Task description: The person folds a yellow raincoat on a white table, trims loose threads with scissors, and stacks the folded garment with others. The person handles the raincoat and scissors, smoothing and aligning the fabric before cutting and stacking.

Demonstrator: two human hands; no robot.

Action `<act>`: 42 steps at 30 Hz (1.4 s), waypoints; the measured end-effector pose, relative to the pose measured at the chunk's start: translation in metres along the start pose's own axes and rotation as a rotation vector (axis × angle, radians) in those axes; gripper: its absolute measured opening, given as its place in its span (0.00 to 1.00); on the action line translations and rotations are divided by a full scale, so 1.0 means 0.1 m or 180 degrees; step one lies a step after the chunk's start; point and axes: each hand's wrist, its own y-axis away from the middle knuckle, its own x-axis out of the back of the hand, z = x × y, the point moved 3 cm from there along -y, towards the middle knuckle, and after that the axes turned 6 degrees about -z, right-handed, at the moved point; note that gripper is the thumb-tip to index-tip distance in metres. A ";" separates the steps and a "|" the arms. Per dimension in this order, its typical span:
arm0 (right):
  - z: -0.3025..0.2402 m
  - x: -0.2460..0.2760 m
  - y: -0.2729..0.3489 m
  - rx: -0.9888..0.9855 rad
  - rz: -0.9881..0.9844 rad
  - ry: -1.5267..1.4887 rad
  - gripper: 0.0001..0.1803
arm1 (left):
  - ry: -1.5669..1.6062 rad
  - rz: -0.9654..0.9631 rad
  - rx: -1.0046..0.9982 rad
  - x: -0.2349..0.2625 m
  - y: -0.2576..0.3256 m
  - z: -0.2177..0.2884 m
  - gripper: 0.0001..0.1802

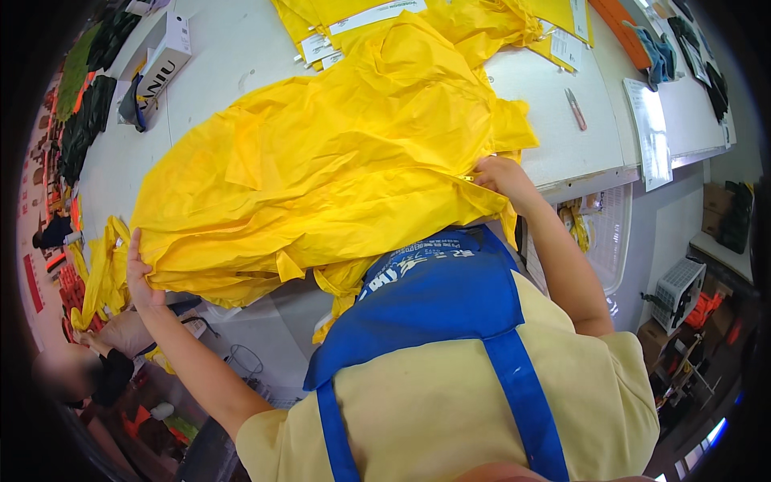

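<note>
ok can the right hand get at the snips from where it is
Probably yes: the snips lie beyond the right hand, handle toward the person, with mostly bare table between. It would likely need to let go of the yellow garment first.

Bright light glares off a sheet (652, 128); dark edges bend.

In front of me, the pale worktop (213, 68) carries a large yellow garment (321, 153), spread in loose folds and drooping over the near edge. Beyond it lie yellow packages (353, 8) with white labels (379, 14). To my right rests a small pointed tool (576, 110); to my left, a white box (167, 56).
</note>
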 end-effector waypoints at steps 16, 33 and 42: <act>-0.77 0.60 0.61 0.0689 0.0082 0.1433 0.14 | -0.2081 0.0693 0.0076 0.51 -0.51 0.43 0.34; -0.77 0.21 0.44 0.0594 -0.0519 -0.0943 0.11 | -0.2829 -0.3112 -0.2001 -4.60 0.33 -1.55 0.23; -0.15 1.58 -0.11 0.1936 0.2563 0.1874 0.21 | -0.2564 -0.3774 -0.0628 -4.80 0.14 -1.76 0.09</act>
